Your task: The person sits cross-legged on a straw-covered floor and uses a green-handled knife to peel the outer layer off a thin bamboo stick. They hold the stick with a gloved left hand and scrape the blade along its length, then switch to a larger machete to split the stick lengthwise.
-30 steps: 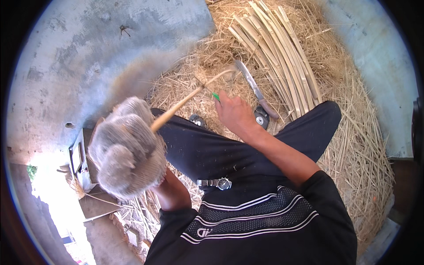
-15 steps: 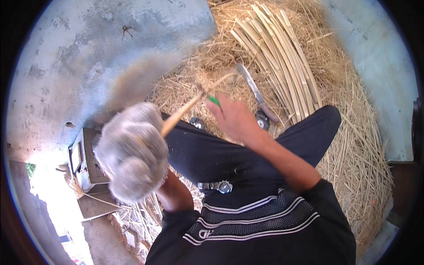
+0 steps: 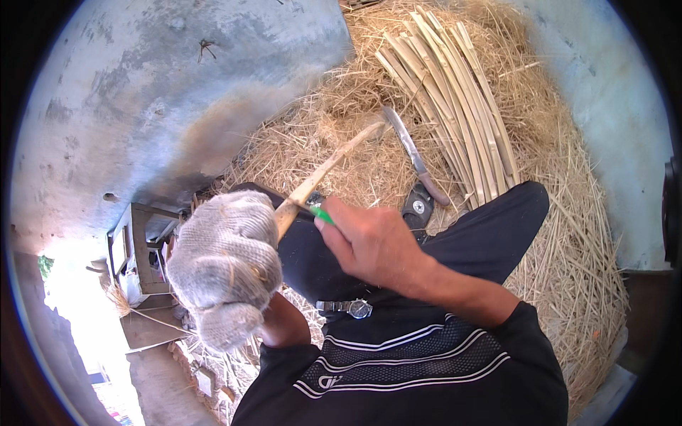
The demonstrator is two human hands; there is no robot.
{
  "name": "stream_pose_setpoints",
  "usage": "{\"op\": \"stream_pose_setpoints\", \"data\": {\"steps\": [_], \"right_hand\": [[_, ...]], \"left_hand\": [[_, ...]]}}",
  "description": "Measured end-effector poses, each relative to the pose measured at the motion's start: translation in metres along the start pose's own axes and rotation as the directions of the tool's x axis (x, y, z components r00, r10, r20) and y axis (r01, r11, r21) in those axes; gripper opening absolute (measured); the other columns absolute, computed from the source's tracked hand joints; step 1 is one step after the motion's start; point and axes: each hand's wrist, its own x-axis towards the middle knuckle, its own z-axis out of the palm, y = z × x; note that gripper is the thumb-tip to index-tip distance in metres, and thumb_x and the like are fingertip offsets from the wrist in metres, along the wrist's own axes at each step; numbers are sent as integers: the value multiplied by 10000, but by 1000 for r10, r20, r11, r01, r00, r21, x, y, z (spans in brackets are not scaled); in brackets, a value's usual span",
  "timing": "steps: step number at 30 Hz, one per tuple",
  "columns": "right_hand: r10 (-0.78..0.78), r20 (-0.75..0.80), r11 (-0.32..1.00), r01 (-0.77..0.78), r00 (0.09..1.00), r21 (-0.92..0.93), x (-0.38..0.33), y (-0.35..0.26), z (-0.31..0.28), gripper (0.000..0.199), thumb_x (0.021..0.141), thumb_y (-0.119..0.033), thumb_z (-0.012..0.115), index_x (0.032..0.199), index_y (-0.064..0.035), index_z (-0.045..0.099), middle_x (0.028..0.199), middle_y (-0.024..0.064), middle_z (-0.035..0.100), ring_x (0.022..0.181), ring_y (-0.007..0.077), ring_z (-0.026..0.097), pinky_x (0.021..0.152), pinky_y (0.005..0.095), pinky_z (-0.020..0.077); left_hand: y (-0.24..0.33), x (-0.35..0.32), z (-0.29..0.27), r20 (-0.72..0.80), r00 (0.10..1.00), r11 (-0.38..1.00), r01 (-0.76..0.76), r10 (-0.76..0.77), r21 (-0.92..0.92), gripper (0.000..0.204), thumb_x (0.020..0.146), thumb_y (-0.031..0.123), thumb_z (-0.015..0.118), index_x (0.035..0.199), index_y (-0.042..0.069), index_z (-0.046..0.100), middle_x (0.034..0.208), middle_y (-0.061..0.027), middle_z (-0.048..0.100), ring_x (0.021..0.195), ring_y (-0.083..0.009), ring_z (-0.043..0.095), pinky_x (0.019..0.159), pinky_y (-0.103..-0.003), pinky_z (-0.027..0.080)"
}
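My left hand (image 3: pixel 226 259), in a thick grey knitted glove, is closed around the near end of a pale wooden strip (image 3: pixel 328 165). The strip slants up and away to the right over the shavings. In my bare right hand (image 3: pixel 380 245) is a small knife with a green handle (image 3: pixel 322 214). Its dark, narrow blade lies across the strip just beyond the glove; the blade's exact contact is hard to see. A larger knife with a brown handle (image 3: pixel 432 188) lies on the shavings beyond my right hand.
Several long split strips (image 3: pixel 462 99) lie side by side at the far right. Loose shavings (image 3: pixel 568 270) spread over the floor. A worn wall (image 3: pixel 177 92) stands at the left, a wooden frame (image 3: pixel 145 248) below it. A metal wristwatch (image 3: pixel 359 308) rests on my lap.
My right hand has come nearer to me with the knife, along the strip toward the glove. The gloved left hand has shifted slightly nearer and right, still gripping the strip.
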Motion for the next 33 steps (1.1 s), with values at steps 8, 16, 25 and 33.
{"op": "stream_pose_setpoints", "data": {"steps": [8,16,25,33], "right_hand": [[107,18,990,-105,994,-90,5,23,9,182,975,-201,572,921,-33,529,559,178,583,524,398,619,479,484,489],[115,-101,971,-133,988,-199,13,58,30,152,967,-166,578,955,-19,544,527,186,545,503,394,608,468,489,477],[183,0,919,-171,983,-355,14,79,21,212,995,-223,530,957,-14,528,564,177,598,536,390,644,500,483,538],[130,-51,967,-138,990,-214,5,66,44,191,980,-228,566,963,-41,532,596,206,605,563,419,638,530,527,505]], "left_hand": [[-10,-19,-8,-126,991,988,34,-53,-150,500,852,467,663,535,126,481,462,-11,472,389,-175,401,418,-360,324],[-13,-14,-5,-202,974,980,65,-103,-186,432,821,396,659,540,129,467,457,-8,457,392,-161,368,425,-345,283],[-19,-22,-3,-347,933,986,40,-95,-162,364,786,315,655,546,133,451,452,-5,440,395,-144,330,434,-328,236],[6,5,0,-69,987,962,126,-147,-242,314,761,271,622,528,153,449,436,13,409,393,-141,282,443,-318,218]]}}
